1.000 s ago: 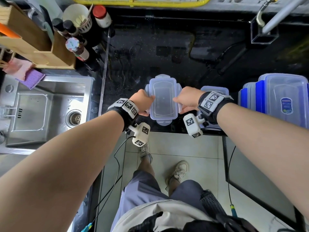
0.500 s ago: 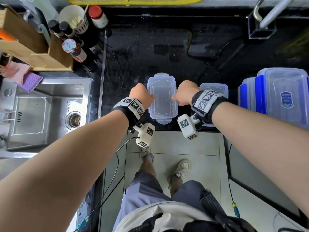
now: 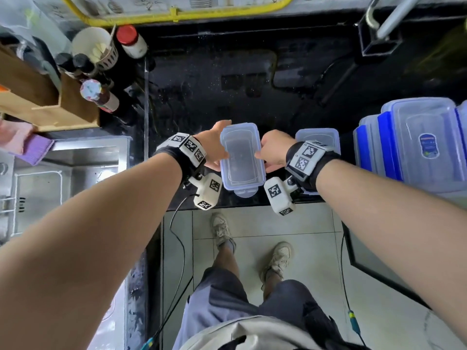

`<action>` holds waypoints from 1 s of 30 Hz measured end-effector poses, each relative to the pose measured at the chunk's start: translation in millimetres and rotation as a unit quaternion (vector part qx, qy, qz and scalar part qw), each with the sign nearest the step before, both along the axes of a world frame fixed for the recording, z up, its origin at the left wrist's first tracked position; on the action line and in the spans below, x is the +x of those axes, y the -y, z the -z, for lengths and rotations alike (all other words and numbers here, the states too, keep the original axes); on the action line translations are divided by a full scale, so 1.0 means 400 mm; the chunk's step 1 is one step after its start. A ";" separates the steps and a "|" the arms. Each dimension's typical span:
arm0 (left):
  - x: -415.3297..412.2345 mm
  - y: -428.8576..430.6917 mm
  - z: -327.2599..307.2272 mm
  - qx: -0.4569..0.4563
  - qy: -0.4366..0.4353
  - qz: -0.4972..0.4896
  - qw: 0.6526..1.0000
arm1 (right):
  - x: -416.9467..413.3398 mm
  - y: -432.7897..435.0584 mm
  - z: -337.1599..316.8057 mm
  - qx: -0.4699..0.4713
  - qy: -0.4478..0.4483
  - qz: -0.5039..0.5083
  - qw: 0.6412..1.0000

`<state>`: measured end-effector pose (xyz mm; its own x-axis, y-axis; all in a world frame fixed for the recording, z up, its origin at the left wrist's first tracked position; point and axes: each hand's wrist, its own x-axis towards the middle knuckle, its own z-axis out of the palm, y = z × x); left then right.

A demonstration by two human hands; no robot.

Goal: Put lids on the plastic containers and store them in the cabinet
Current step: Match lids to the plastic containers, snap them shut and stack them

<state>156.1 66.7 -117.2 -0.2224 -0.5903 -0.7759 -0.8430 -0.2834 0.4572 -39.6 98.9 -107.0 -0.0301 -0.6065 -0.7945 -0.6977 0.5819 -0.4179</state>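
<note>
Both hands, left hand and right hand, have shifted along the lidded container on the worktop, fingers pressed to its sides, apparently snapping the side clips.

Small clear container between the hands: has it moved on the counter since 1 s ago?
No clear shift. The small clear container sits just as near the counter's front edge and the lidded container on its right; only its far clip flap now looks folded down.

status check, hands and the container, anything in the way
Left hand and right hand clamped on long sides of small lidded container. It sits near counter edge. Second small container close right; nothing blocking.
</note>
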 end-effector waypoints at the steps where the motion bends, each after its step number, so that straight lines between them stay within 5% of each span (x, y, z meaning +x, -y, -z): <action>1: -0.001 0.013 0.001 0.007 0.008 0.022 1.000 | 0.000 0.001 0.000 0.005 0.004 0.000 1.000; 6: 0.003 0.033 0.002 0.023 0.009 -0.009 1.000 | 0.000 0.007 0.001 0.031 0.015 0.019 0.999; 10: 0.014 -0.032 -0.014 -0.128 0.013 -0.029 0.991 | 0.009 0.009 -0.005 0.042 0.016 0.025 0.999; 13: -0.013 -0.098 -0.011 -0.222 0.081 0.044 0.971 | 0.005 0.006 -0.007 0.040 0.015 0.047 0.998; 20: -0.072 -0.186 -0.014 -0.154 0.163 0.143 0.964 | 0.005 -0.015 0.003 0.010 0.042 0.094 0.995; 30: -0.096 -0.229 0.016 -0.182 0.160 0.083 0.967 | 0.000 -0.068 -0.013 -0.096 0.006 0.034 0.995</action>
<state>117.5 158.3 -123.7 -0.1204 -0.8141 -0.5682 -0.9778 -0.0016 0.2095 -39.5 125.9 -101.7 -0.0667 -0.7434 -0.6655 -0.6542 0.5361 -0.5334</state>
